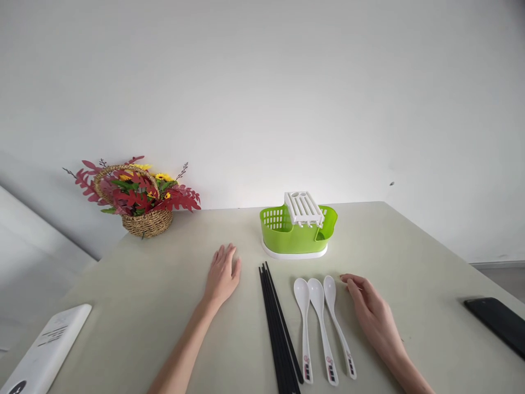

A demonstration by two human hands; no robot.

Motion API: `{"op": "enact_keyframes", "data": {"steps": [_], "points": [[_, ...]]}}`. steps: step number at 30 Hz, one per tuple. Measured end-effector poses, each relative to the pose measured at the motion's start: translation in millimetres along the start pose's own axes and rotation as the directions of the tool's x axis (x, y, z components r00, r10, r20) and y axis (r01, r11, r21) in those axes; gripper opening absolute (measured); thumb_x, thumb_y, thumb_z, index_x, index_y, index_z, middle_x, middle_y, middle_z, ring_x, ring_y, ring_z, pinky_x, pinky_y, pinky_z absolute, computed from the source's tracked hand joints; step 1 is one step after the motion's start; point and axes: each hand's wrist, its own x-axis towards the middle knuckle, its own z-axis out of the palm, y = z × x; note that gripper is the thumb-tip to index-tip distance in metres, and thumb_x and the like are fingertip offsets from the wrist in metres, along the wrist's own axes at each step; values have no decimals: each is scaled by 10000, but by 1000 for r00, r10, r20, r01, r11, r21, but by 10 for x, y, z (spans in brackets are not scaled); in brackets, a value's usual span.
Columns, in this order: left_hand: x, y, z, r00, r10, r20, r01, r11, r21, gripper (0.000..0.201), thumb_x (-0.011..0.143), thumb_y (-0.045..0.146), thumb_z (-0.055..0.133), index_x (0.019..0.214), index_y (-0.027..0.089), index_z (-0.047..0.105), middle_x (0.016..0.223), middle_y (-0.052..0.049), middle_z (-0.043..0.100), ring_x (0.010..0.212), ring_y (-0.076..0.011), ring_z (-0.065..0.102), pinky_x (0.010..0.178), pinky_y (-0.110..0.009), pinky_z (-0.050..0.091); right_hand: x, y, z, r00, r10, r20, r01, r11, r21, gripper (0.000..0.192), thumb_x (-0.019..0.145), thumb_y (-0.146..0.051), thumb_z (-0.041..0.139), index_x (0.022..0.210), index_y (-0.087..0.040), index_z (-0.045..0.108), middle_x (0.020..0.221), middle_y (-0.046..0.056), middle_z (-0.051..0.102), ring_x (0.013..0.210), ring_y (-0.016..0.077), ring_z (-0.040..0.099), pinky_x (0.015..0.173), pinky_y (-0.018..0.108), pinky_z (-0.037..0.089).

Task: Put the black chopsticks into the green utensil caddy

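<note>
**Two hands resting beside spoons and chopsticks**

Nearest me, at the left edge, I see a white remote-like device (45,347), and at the right edge a black phone (496,323), both lying on the pale table (143,295). Between my forearms lie a bundle of black chopsticks (279,328) and three white spoons (324,325) side by side, handles toward me. My right hand (371,309) rests palm down, fingers loosely together and holding nothing, fingertips just beside the rightmost spoon's bowl. My left hand (222,273) lies flat, fingers slightly spread and empty, left of the chopsticks and apart from them. Farther off stands a green cutlery holder (297,232) with a white insert. Far left sits a wicker flower basket (141,210).
</note>
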Motion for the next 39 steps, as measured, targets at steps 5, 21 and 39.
{"op": "enact_keyframes", "data": {"steps": [5,21,39], "points": [[-4,37,4,1000,19,6,-19,999,35,411,1047,293,381,1413,173,524,1524,-122,544,1487,-308,401,1209,-537,373,-13,-3,-12,1000,-14,-2,14,1000,-13,427,948,-616,457,1120,-267,636,1252,51,702,1155,247,633,954,346,461],[-75,144,-21,997,61,46,-64,995,77,436,1041,237,362,1432,132,522,1544,-143,516,1496,-323,381,1217,-536,368,-20,45,-2,999,-52,2,52,998,-44,395,944,-587,488,1133,-273,636,1270,38,686,1124,234,654,851,316,513],[-112,182,-30,997,50,52,-54,995,80,446,1048,274,344,1431,153,537,1540,-130,524,1491,-327,388,1209,-549,367,-308,-426,290,850,-499,171,513,708,-485,227,944,-441,564,1106,-310,655,1469,73,506,1507,381,245,1118,673,327]]}}
